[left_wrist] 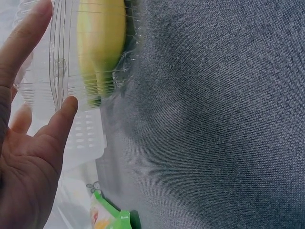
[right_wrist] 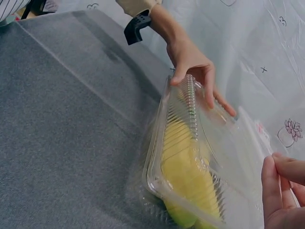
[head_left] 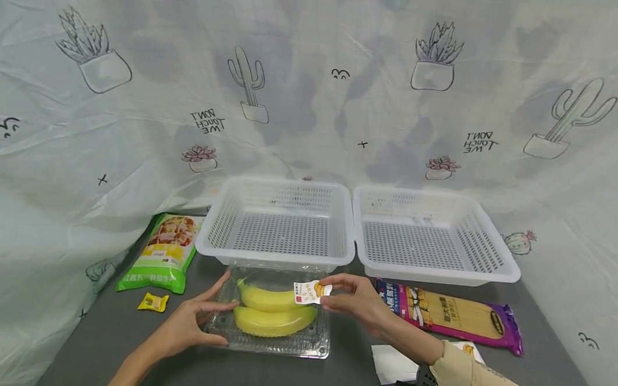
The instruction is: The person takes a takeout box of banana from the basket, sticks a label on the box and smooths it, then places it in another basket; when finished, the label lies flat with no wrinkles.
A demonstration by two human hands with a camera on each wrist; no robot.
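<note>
A clear plastic clamshell box (head_left: 280, 344) with two yellow bananas (head_left: 275, 320) inside lies on the grey table, its lid down. My left hand (head_left: 189, 324) rests spread at the box's left side, thumb by the near corner and fingertips on the lid. In the left wrist view its fingers (left_wrist: 62, 121) touch the clear rim. Between thumb and fingers, my right hand (head_left: 356, 300) pinches a small white label (head_left: 306, 292) printed with bananas, over the right part of the lid. The right wrist view shows the right fingers (right_wrist: 271, 186) close to the lid.
Two white perforated baskets (head_left: 276, 256) (head_left: 441, 274) stand behind the box. At left lie a green food bag (head_left: 166, 252) and a small yellow packet (head_left: 153, 302). A purple noodle pack (head_left: 455, 314) and white paper (head_left: 391, 363) lie at right. A printed curtain hangs behind.
</note>
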